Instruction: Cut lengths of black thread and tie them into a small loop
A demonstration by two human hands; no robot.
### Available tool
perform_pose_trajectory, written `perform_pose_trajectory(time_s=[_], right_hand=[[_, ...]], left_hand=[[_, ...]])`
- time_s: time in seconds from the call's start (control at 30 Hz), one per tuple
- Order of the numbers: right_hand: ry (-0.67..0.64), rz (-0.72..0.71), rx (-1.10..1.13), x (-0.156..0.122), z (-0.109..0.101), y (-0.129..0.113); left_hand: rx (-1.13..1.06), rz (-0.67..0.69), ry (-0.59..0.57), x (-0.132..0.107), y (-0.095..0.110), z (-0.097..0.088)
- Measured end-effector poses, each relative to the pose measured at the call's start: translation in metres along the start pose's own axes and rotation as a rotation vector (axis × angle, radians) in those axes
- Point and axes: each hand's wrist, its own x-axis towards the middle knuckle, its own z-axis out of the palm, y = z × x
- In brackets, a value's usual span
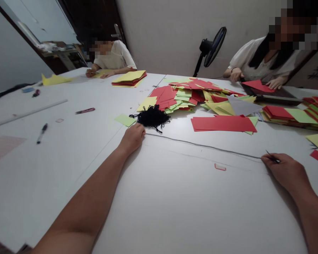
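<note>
The left hand [132,139] is resting on the white bench [55,169] with its fingers curled downward. It is just beside a tangle of black yarn [151,117], and I cannot tell whether it is gripping anything. The right hand [284,171] is clenched around a thin dark tool [272,157], whose slim end is sticking out past the fingers; the picture is too coarse to say exactly what the tool is. A dark line [204,145] is stretching across the bench between the two hands. It could be a cord or a drawn stroke — I cannot tell which. A fainter mark is running just below it, and a small pink-edged tag [220,167] is lying near the right hand.

Beyond the yarn, a loose heap of red, green and yellow paper [185,95] is spreading over the bench, with a green card [125,120] lying by the yarn and a red sheet [224,124] lying in front of the heap. More stacked paper [288,114] is sitting toward the right edge, and a neat stack [129,78] is sitting farther off.

To the left, a marker [41,133], a cutter [84,110] and a ruler [26,113] are lying apart on the bench. One co-worker [111,56] is sitting across the bench with both hands down, while another [259,60] is handling a red sheet [258,85] on a dark board [270,95]. A standing fan [212,47] is facing them — near the wall.
</note>
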Motion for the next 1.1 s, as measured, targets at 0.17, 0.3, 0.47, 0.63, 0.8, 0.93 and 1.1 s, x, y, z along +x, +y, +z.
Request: perform_pose_trajectory(time_s=[0.17, 0.3, 0.47, 0.63, 0.8, 0.93, 1.1], right_hand=[[-0.115, 0.163, 0.084, -0.003, -0.007, -0.012], [-0.096, 0.131, 0.131, -0.003, -0.005, -0.009], [-0.063, 0.074, 0.145, -0.003, -0.002, -0.003], [-0.037, 0.01, 0.15, -0.004, 0.002, -0.001], [-0.018, -0.008, 0.159, -0.005, -0.002, 0.002], [-0.016, -0.02, 0.19, -0.005, -0.01, 0.006], [-0.123, -0.038, 0.198, -0.006, -0.012, 0.01]], left_hand=[[0.006, -0.016, -0.001, 0.0, 0.0, -0.004], [0.008, -0.01, 0.002, 0.0, 0.001, -0.004], [0.038, -0.004, -0.021, 0.0, 0.0, -0.003], [0.035, 0.019, -0.01, 0.003, -0.005, 0.0], [0.037, 0.034, -0.007, 0.003, -0.007, 0.001], [0.044, 0.026, -0.006, 0.003, -0.007, 0.001], [0.038, 0.029, 0.003, 0.004, -0.007, 0.003]])
